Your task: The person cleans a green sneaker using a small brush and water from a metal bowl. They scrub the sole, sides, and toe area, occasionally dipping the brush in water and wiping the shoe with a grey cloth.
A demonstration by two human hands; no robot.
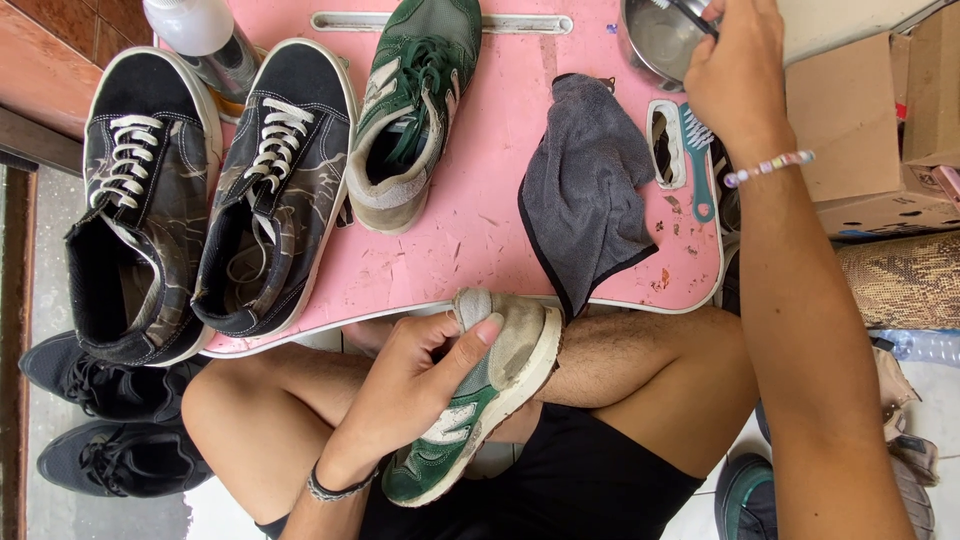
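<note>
A person sits cross-legged at a low pink tabletop (470, 250), seen from above. The left hand (415, 385) has its grip closed around a green sneaker (480, 400) with a grubby white sole, held in the lap just below the tabletop's near edge — thumb pressed over the heel. The right hand (735, 75) reaches to the far right, fingers pinched on a thin dark handle that dips into a steel bowl (655, 40); what the handle belongs to is hidden.

On the tabletop lie the matching green sneaker (410, 110) at the far middle, a pair of black high-tops (210, 190) with white laces at the left, a crumpled grey cloth (585, 190) right of centre, and a teal brush (697, 160) just beside a small white brush (665, 145) near the bowl. A white bottle (205, 35) stands at the far left corner. More dark shoes (105, 420) sit on the floor at the left; cardboard boxes (870, 120) stand at the right.

Risks, as I judge them: the bowl sits close to the tabletop's far edge, so a tug on the handle could tip it and spill onto the cloth or the shoes. The held sneaker is gripped at the heel only — a slip would drop it onto the legs.
</note>
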